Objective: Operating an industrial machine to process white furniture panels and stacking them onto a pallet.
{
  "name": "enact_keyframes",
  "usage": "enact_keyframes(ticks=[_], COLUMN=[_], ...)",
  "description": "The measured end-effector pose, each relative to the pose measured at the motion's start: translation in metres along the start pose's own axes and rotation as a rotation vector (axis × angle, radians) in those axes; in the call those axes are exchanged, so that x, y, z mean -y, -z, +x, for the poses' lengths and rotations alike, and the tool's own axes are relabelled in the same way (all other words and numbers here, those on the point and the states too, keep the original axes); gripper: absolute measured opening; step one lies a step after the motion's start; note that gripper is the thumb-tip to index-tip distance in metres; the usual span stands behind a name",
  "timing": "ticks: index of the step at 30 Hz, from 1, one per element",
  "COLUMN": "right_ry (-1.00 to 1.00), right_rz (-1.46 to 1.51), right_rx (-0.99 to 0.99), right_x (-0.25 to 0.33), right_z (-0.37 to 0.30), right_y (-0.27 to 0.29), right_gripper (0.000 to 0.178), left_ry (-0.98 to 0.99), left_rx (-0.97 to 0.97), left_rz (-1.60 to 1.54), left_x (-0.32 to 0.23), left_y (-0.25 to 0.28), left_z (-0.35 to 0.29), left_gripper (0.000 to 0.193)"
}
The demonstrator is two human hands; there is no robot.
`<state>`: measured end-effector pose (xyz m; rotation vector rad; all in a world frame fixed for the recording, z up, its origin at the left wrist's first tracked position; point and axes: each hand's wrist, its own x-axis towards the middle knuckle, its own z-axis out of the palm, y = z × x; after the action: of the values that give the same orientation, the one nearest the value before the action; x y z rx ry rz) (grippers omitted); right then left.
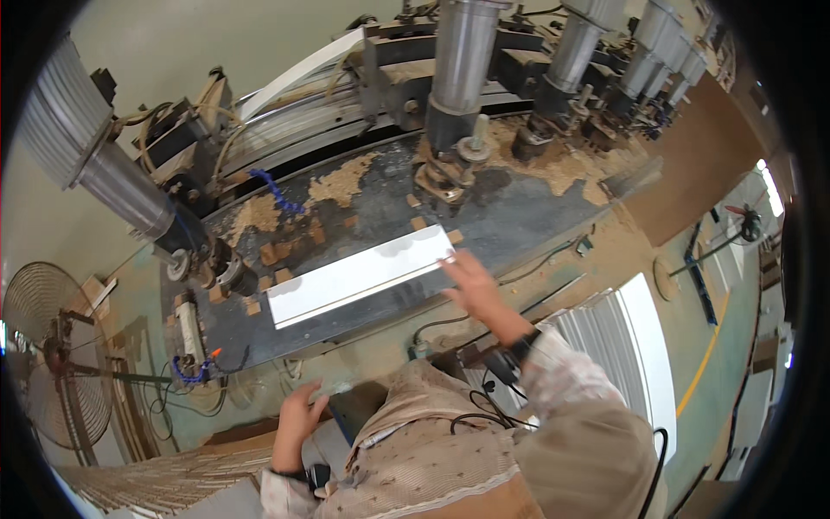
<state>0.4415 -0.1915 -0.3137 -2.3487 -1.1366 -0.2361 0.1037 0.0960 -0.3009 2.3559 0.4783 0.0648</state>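
Observation:
A long white panel (359,275) lies flat and slightly slanted on the dark machine table (328,333). My right hand (475,287) is at the panel's right end, its fingers stretched out at the near corner; whether they press on it I cannot tell. Off the table's front edge, my left hand (300,415) hovers near my body, thumb apart from the fingers and nothing in it. Small wooden blocks (275,253) sit along the panel's far side and left end.
Metal spindle motors (462,65) stand over the table, with sawdust (341,182) beneath them. A blue flexible hose (277,192) rises behind the panel. Stacked white panels (605,333) are at right, stacked strips (164,476) at lower left, a caged fan (56,355) at far left.

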Motion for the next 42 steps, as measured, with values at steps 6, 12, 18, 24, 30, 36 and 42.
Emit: enact_keyframes(ticks=[6,12,18,24,30,36,42], right_ry=[-0.484,-1.132,-0.690,-0.320,0.092,0.274,0.406], right_rz=[-0.685,-0.924,-0.988,-0.651,-0.189,0.080,0.022], right_rx=[-0.380,-0.149,-0.221,-0.161,0.039,0.280,0.127], right_x=[-0.019,0.019,0.014,0.032,0.014,0.026,0.053], right_z=[-0.190,-0.378,-0.357,-0.202,-0.024,0.055,0.038], right_y=[0.201,0.267,0.237,0.241,0.156,-0.045,-0.179], right_gripper=[0.086,0.089,0.064,0.059,0.045,0.032,0.039], left_ry=[-0.110,-0.016,-0.106,-0.208,-0.361,-0.337,-0.038], left_rx=[0.096,0.052,-0.084,-0.072,-0.030,0.124,-0.112], left_rz=[0.259,0.450,0.541,0.445,0.565,0.726,1.082], left_x=[0.037,0.030,0.049,0.086,0.075,-0.041,-0.182], left_y=[-0.079,-0.120,-0.144,-0.141,-0.038,0.108,0.204], left_z=[0.140,0.175,0.156,0.111,0.093,0.004,-0.118], left_gripper=[0.065,0.084,0.073,0.049,0.043,0.028,0.029])
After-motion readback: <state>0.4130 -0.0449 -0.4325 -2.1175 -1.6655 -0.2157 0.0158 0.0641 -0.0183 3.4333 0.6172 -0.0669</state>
